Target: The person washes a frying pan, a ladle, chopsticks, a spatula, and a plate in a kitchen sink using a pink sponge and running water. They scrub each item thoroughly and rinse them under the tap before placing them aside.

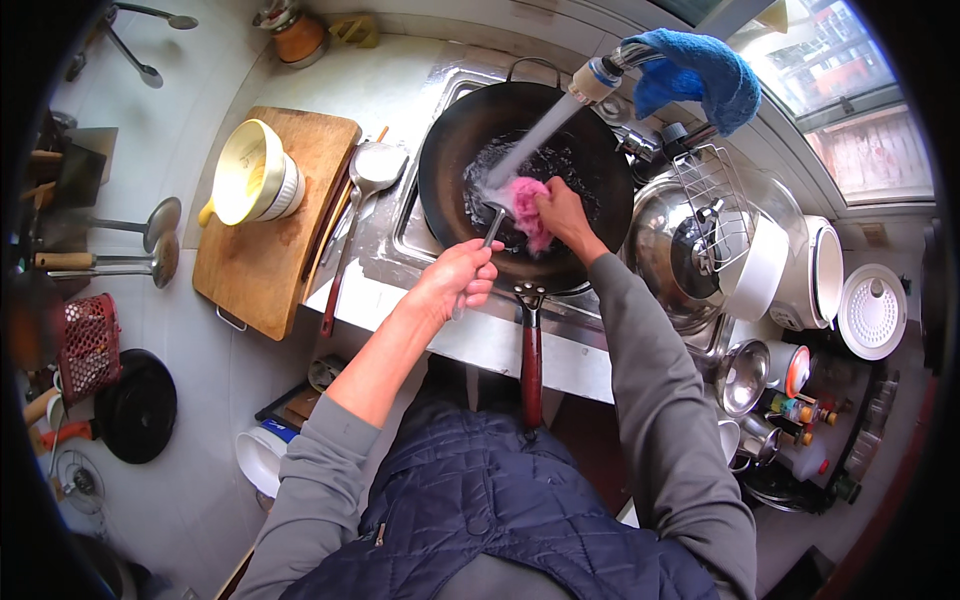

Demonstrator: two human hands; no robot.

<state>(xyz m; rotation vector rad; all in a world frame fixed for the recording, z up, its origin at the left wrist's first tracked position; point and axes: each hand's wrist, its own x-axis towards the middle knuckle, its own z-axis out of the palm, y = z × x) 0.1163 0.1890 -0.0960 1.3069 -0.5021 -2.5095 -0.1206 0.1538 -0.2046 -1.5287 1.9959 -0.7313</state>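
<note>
A dark wok (pixel 465 142) with a reddish wooden handle rests over the sink, its handle towards me. Water runs from the faucet (pixel 595 80) into it and foams at the middle. My left hand (pixel 461 277) grips the handle of a metal spoon (pixel 496 217), whose head is over the wok near the stream. In my right hand (pixel 564 214) is a pink scrubbing cloth (pixel 529 214), bunched up close beside the spoon's head. Part of the cloth is hidden by my fingers.
On a wooden cutting board (pixel 251 281) at the left stand a yellow bowl (pixel 247 172) and a white ribbed cup (pixel 289 191). A wok spatula (pixel 375 165) lies beside the board. A blue towel (pixel 697 75) drapes the faucet pipe. Right of the wok are a metal lid (pixel 660 225) and wire rack (pixel 712 199).
</note>
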